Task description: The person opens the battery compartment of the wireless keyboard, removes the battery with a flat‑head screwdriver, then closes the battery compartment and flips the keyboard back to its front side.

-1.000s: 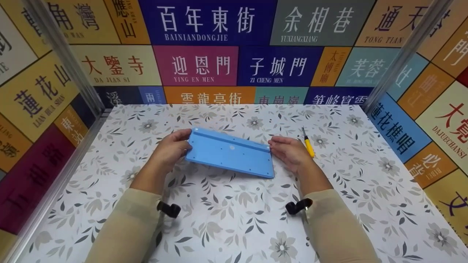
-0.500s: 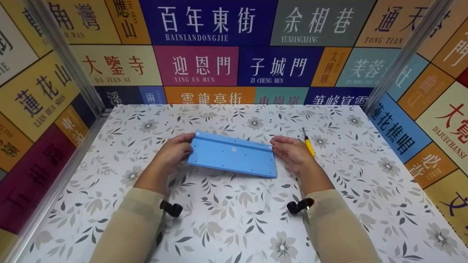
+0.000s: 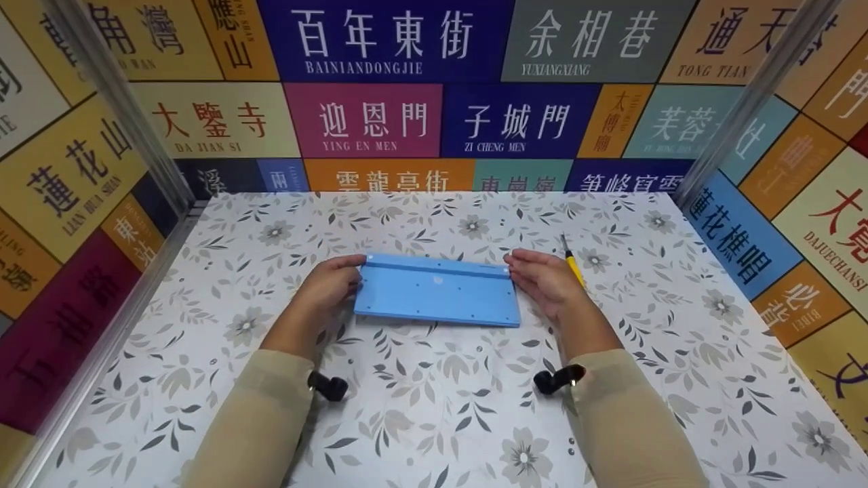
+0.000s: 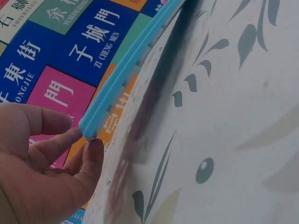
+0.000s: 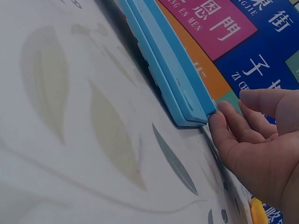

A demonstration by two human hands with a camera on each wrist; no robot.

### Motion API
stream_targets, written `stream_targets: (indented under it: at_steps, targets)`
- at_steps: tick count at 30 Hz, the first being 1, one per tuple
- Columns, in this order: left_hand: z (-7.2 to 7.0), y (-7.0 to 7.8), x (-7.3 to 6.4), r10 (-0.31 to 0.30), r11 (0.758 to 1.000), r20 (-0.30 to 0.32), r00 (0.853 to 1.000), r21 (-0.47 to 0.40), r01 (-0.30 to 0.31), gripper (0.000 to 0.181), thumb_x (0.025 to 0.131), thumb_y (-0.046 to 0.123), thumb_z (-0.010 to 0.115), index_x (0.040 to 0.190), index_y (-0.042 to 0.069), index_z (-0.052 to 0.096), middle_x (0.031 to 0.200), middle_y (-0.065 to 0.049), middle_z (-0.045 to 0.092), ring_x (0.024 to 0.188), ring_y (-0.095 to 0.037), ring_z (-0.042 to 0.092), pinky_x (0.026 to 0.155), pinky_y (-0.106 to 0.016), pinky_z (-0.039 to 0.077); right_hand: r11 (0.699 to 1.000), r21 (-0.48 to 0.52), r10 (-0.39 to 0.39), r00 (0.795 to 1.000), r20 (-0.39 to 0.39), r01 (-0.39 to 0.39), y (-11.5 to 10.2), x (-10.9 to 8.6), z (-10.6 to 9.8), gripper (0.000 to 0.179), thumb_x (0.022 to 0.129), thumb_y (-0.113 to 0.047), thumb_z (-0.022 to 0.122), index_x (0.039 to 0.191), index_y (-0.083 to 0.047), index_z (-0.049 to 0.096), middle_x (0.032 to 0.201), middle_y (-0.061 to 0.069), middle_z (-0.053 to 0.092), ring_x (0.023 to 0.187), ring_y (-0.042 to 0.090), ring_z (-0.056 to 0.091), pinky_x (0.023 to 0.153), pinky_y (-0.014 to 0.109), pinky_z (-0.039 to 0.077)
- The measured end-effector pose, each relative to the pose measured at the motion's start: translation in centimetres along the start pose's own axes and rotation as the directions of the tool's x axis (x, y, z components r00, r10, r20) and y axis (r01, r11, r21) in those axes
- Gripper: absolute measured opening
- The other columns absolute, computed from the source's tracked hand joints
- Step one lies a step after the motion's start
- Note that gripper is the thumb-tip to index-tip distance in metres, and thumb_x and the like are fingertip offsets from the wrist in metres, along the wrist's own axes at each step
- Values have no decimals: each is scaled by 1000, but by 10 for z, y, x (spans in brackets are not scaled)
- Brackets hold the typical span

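A light blue keyboard point(image 3: 437, 291) is held with its underside up, showing small screw holes, a raised bar along the far edge and a pale round mark. My left hand point(image 3: 329, 288) pinches its left end; in the left wrist view the fingertips meet at the corner of the keyboard point(image 4: 126, 70). At the other end, my right hand point(image 3: 546, 278) has loosely bent fingers with tips against the edge. The right wrist view shows one fingertip point(image 5: 216, 122) right at the keyboard's corner, the other fingers spread away from it. Key edges show along its lower side.
A screwdriver point(image 3: 575, 271) with a yellow and black handle lies just beyond the right hand, partly covered by it. The table point(image 3: 434, 420) has a white floral cover. Panels with large printed characters point(image 3: 380, 122) stand at the back and both sides.
The keyboard's left end has come nearer and slightly right with the left hand, so its far edge now runs almost level across the view. The right hand has barely shifted.
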State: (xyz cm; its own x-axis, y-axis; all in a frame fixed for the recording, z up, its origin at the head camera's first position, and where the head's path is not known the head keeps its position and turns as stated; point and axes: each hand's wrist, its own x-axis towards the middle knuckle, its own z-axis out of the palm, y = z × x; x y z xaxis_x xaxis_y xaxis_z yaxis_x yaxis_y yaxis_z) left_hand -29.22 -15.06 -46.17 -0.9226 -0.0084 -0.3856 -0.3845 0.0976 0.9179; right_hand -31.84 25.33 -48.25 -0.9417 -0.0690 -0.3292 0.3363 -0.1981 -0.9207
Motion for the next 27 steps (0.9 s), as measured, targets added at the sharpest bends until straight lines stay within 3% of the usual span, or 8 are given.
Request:
stream_targets:
  at_steps: [7,19,27]
  targets:
    - [1,-6,6,-21,999,-21,1000,-26,21,53,101,8,53,152,16,61,164,-1,52,141,-21,53,124,-41,44,1000,-7,3,1000,-10,-3,0,1,0,55,105,-5,65,158,-4,50,161,13,56,151,23,53,122,32,48]
    - [4,-13,12,14,1000,-7,1000,-16,-14,56,98,6,50,153,8,58,164,-8,52,146,-24,53,123,-40,46,1000,-3,24,999,-23,-24,1,3,-5,53,104,-10,68,156,-10,55,158,7,61,147,18,57,121,31,49]
    - [3,-17,13,20,997,15,1000,-72,-19,60,97,7,49,157,8,53,166,-8,50,149,-22,52,125,-39,45,999,38,11,1000,-3,-11,1,4,-7,55,106,-10,66,158,-7,51,160,9,58,149,21,55,123,32,47]
